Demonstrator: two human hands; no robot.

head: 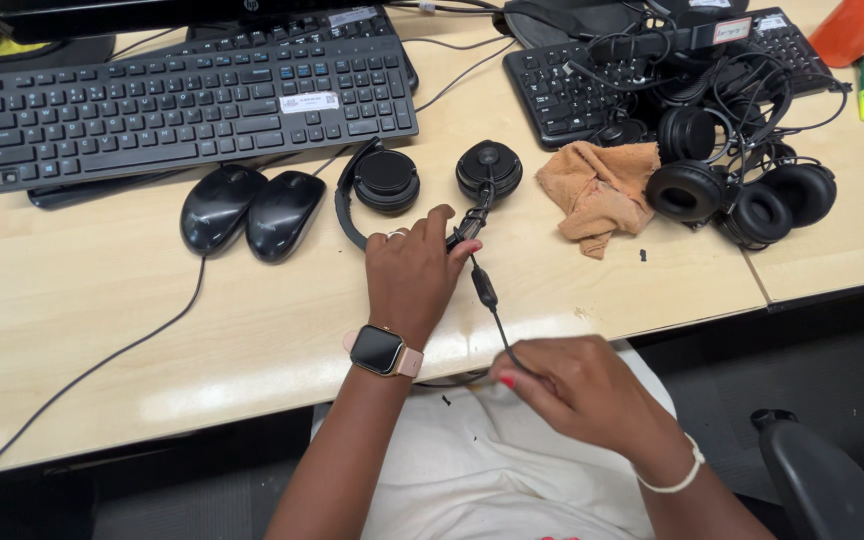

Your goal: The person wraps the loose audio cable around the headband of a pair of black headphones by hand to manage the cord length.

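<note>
Light wood desk fills the upper part of the view, dark floor at the lower edge, chair part at 4 o'clock. Left hand sits near centre, wrist wearing a square smartwatch with a pale pink band; its fingers are curled narrow and pinch the black headset where the cable leaves the headband, just below the right ear cup. Headset lies flat on the desk at about 12 o'clock from that hand, both round ear cups facing up, headband curving to the left. Thin black cable with an inline control runs from the left hand down toward 5 o'clock, over the desk edge to the right hand. Right hand, white band on its wrist, has fingers closed tight on the cable's lower stretch, thumb and forefinger pinching it above the lap.

Two black mice sit side by side at 9 o'clock from the headset, touching each other. Black keyboard at 11 o'clock. Crumpled tan cloth at 3 o'clock from the headset, just beside it. Pile of black headsets with tangled cords at 2 o'clock, partly over a second keyboard. Orange object in the far 1 o'clock corner.
</note>
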